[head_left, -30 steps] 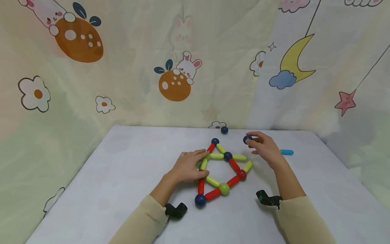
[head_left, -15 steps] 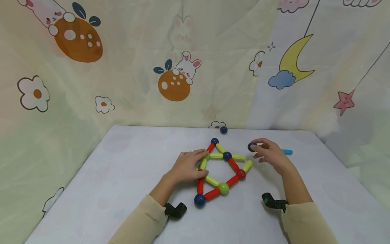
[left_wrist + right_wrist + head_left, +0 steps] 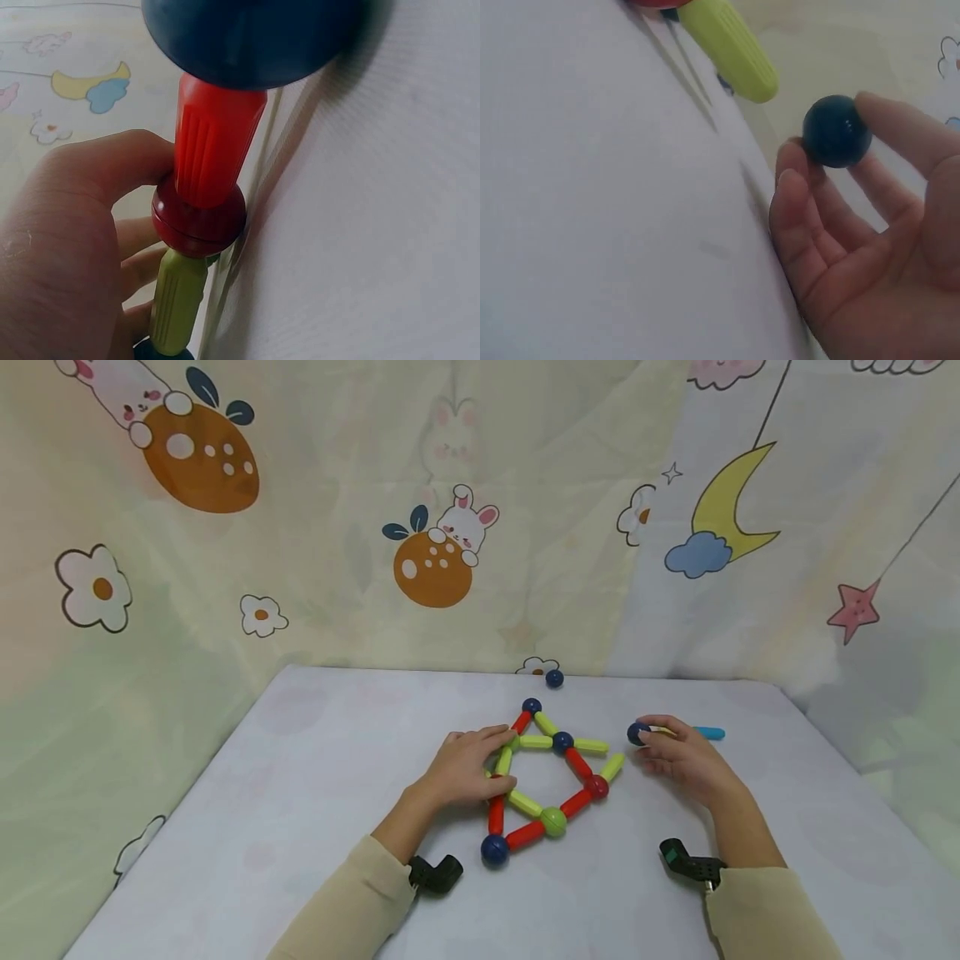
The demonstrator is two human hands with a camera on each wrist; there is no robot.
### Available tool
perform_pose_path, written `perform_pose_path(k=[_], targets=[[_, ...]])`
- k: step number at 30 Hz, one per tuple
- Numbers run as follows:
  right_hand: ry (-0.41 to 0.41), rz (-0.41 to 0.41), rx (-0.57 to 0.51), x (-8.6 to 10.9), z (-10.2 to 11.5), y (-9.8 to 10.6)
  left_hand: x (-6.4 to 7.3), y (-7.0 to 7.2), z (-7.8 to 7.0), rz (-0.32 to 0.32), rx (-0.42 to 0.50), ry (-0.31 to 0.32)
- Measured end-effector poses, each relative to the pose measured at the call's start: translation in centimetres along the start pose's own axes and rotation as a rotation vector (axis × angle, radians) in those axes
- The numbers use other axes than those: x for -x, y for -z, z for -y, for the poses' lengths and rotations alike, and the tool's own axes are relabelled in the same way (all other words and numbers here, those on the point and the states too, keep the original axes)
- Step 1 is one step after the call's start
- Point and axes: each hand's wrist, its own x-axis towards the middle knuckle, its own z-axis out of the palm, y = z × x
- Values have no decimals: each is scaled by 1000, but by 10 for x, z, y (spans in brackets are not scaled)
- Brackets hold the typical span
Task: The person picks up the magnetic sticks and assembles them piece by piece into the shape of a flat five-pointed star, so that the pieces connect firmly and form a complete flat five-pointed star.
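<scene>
A frame of magnetic rods and balls lies on the table, with red rods (image 3: pixel 577 803), yellow-green rods and blue, green and red balls. My left hand (image 3: pixel 461 768) holds the frame's left side, thumb by a dark red ball (image 3: pixel 199 225) and fingers reaching toward a green ball. Between thumb and fingertips, my right hand (image 3: pixel 686 762) pinches a blue ball (image 3: pixel 837 131), right of the frame and apart from it. Two yellow-green rods (image 3: pixel 613 767) on the frame's right side point outward with bare ends. My left fingers partly cover the frame's left side.
A light blue rod (image 3: pixel 709 733) lies beyond my right hand, partly hidden by it. Another blue ball (image 3: pixel 554 678) rests at the table's back edge. Behind the white table (image 3: pixel 300 793) hangs a printed cloth (image 3: pixel 322 527).
My right hand has moved right and toward me with the blue ball, away from the back of the table. My left hand stays on the frame, which has not visibly moved.
</scene>
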Motion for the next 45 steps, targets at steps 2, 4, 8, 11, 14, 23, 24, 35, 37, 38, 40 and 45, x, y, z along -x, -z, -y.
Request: perform_pose_path(k=[2, 4, 8, 11, 14, 23, 24, 35, 37, 38, 40, 45], targets=[[1, -6, 42, -2, -3, 0, -1, 0, 0, 1, 2, 2], [0, -16, 100, -2, -4, 0, -2, -1, 0, 2, -1, 1], [-4, -28, 205, -2, -2, -2, -3, -1, -1, -5, -6, -4], [-6, 3, 225, -2, 0, -3, -2, 0, 0, -12, -7, -2], [-14, 44, 218, -3, 1, -5, -1, 0, 0, -12, -1, -3], [-15, 68, 239, -2, -2, -9, 1, 0, -2, 1, 3, 5], [-15, 69, 242, -2, -2, -9, 2, 0, -2, 4, 3, 8], [6, 21, 396, -6, 1, -15, -1, 2, 0, 9, -7, 11], [4, 16, 416, -6, 2, -17, -1, 2, 0, 8, -8, 9], [2, 14, 422, -5, 2, -17, -1, 2, 0, 7, -7, 8], [-2, 6, 429, -4, 2, -19, -2, 1, 0, 6, -4, 6], [-3, -1, 426, -4, 3, -23, -2, 0, 2, 5, -12, 9]])
